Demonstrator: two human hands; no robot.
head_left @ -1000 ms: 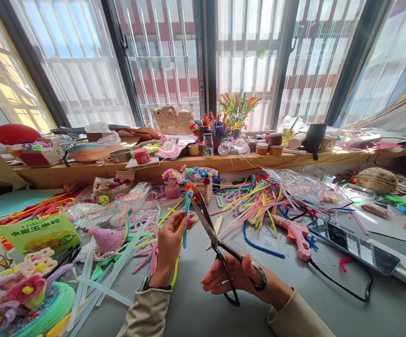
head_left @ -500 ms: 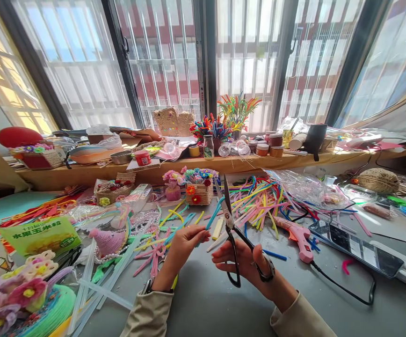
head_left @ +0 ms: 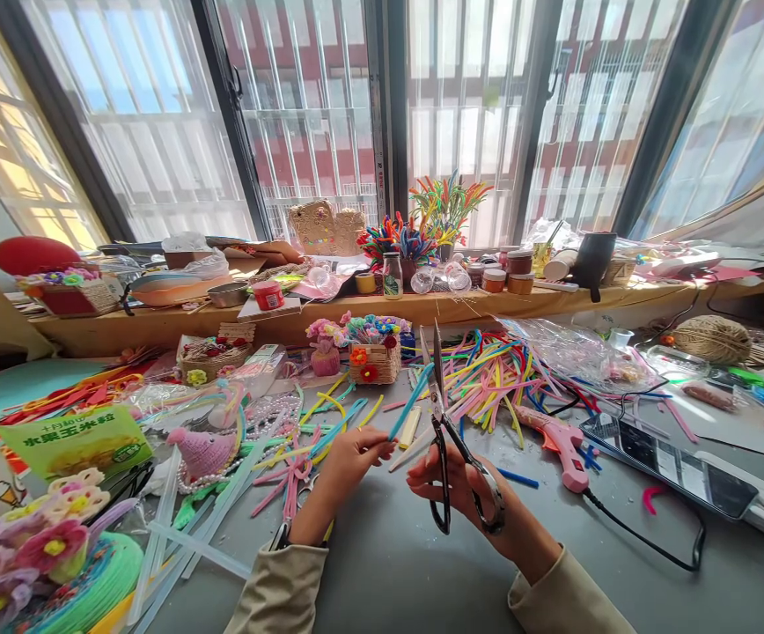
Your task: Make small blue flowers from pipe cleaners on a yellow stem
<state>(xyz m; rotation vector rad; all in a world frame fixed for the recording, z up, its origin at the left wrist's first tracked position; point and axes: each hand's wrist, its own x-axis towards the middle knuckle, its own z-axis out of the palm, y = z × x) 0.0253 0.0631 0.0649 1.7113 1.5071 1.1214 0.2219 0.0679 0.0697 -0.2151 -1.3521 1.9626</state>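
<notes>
Your right hand (head_left: pixel 466 495) grasps the scissors (head_left: pixel 436 407), blades (head_left: pixel 438 363) parted; your left hand (head_left: pixel 350 462) pinches a blue pipe cleaner (head_left: pixel 410 405), its upper end beside the blades.

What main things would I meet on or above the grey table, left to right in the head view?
Green printed packet, pink knitted cone, left hand, blue fuzzy stick, dark-handled metal scissors, pink plastic glue gun, black rectangular phone.

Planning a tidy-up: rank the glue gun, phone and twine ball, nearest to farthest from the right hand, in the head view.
1. Glue gun, right of the right hand.
2. Phone, farther right.
3. Twine ball, far right, toward the back.
</notes>
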